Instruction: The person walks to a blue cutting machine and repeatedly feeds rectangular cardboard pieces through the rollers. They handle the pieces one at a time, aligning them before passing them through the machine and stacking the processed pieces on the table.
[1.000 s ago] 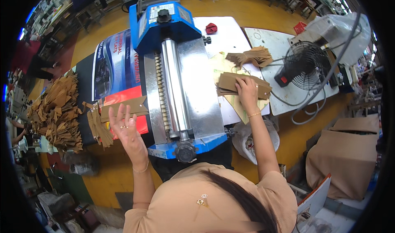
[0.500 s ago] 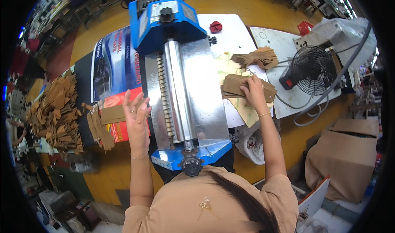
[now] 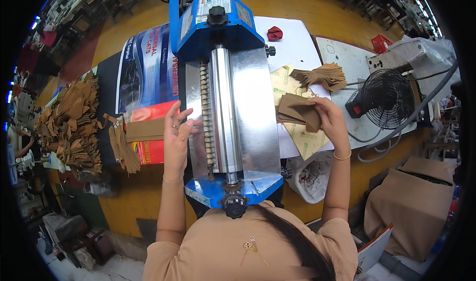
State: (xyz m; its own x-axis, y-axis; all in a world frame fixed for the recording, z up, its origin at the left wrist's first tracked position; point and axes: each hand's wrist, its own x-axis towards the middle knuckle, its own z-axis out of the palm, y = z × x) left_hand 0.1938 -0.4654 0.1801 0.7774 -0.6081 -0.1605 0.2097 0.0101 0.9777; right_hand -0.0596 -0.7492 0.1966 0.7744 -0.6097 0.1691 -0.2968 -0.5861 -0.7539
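Observation:
My left hand [image 3: 177, 138] rests with spread fingers on the right end of a flat brown strip [image 3: 145, 129] and holds it against the left side of the blue roller machine [image 3: 225, 112]. Its fingertips reach the steel plate beside the toothed roller. To the right of the machine, my right hand [image 3: 331, 118] grips a stack of folded brown pieces [image 3: 296, 111] above a yellowish sheet [image 3: 302, 139].
A big heap of brown cut pieces [image 3: 69, 122] lies at the left, with a smaller bundle [image 3: 121, 144] by the strip. A fanned bundle [image 3: 317, 75], a black fan [image 3: 386, 97], a red cloth [image 3: 274, 33], a plastic bag [image 3: 310, 174] and a covered box [image 3: 411, 211] are on the right.
My left hand has moved right with the brown strip, up to the machine's plate. My right hand has lifted the stack of brown pieces and drawn it slightly toward me.

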